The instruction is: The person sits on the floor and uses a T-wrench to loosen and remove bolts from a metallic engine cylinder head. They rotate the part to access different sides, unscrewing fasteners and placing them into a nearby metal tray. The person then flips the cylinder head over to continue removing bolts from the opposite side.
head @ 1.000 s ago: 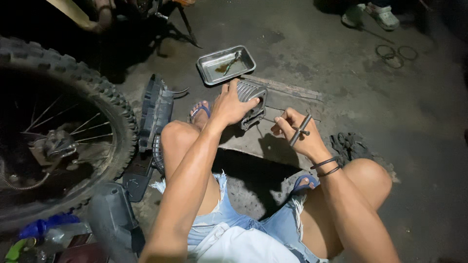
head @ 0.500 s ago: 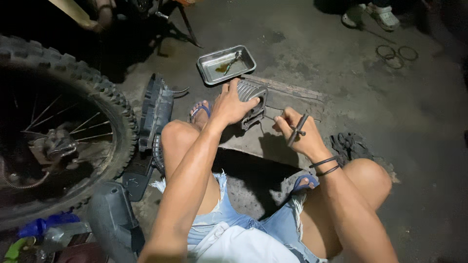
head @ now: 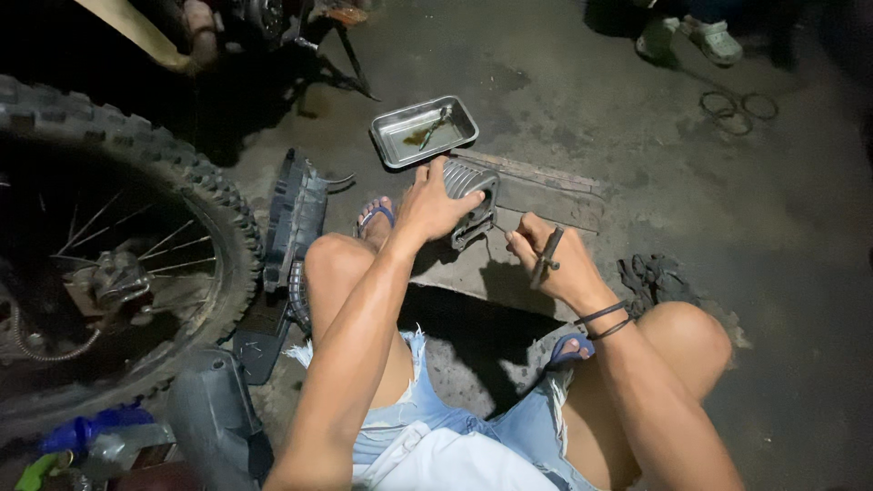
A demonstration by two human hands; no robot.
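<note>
I see my left hand point(head: 435, 202) laid over a ribbed grey metal engine part point(head: 470, 193) on the concrete floor point(head: 637, 182), fingers spread and curled over its top, gripping it. The part sits just ahead of my left knee, between my two sandalled feet and just below a shallow steel tray point(head: 425, 131). Its fins run in parallel lines; its longer side runs from upper left to lower right, and one open end faces toward my right hand. The metal looks dull and dirty.

My right hand point(head: 550, 264) is closed around a dark thin tool point(head: 548, 255), which tilts up and to the right, its lower end toward the part. The hand is near the part but not touching it.

Room is tight on the left: a knobby motorcycle wheel point(head: 118, 255) and a black plastic panel point(head: 296, 218) stand close beside my left leg. To the right the floor lies open past a dark rag point(head: 650, 273). Another person's shoes point(head: 705, 36) stand well away at the top.
</note>
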